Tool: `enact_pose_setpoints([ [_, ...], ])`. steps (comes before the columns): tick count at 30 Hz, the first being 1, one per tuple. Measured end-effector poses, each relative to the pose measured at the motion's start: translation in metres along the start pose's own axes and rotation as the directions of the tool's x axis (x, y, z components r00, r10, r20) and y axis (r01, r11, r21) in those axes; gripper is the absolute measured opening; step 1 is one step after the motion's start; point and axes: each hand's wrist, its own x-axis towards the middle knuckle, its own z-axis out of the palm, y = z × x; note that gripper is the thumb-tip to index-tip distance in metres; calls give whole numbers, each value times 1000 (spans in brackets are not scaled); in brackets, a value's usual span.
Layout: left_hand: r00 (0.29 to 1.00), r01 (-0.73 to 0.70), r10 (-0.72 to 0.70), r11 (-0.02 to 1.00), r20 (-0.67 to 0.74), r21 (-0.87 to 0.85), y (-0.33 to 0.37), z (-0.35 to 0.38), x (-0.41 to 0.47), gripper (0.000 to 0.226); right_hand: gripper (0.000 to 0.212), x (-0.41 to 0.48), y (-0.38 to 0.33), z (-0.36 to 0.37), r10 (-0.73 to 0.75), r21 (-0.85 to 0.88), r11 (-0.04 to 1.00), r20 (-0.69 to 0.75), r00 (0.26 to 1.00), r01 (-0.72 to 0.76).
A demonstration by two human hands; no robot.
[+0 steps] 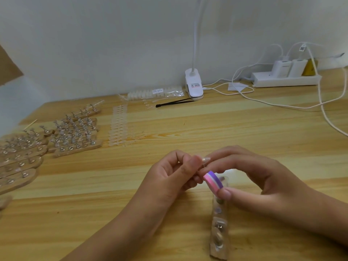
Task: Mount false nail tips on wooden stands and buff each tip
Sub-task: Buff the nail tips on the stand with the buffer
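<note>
Near centre, left hand pinches nail tip, likely light and springy; hold its sides. Right hand grips buffer block.

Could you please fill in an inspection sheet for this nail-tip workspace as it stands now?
Surface: wooden table, pale grain.
Job's things: nail tip pinched in the left hand; pink and purple buffer block held in the right hand; one wooden stand lying under the hands; rows of other stands at the left; strips of spare tips mid-table.
Clutter: black tweezers, bag of tips, thin stick, paper scrap.
Grippers: both hands busy, as above.
Cables: white cables lie loose at the back right, by the clip lamp and power strip.
Surroundings: white wall behind; brown cardboard at far left.
</note>
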Motion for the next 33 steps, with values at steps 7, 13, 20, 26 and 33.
enact_pose_setpoints([
  [7, 994, -101, 112, 922, -9, 373, 9, -7, -2, 71, 27, 2, 2, -1, -292, -491, 847, -105, 951, 206],
  [13, 997, -58, 38, 952, 71, 301, 9, -4, -3, 49, 22, 1, 4, 1, -421, -662, 684, -14, 907, 307],
  [20, 993, -27, 16, 995, 118, 91, 9, -2, -3, 29, 23, 1, 8, 0, -453, -710, 619, 27, 891, 336],
  [26, 994, -7, -6, 992, 108, 122, 7, -5, -1, 51, 22, 1, 7, -1, -488, -717, 597, 30, 872, 359],
  [33, 997, -80, 80, 994, 13, 68, 5, -3, 0, 38, 21, 1, -4, 2, 6, 198, 979, -238, 971, 42],
])
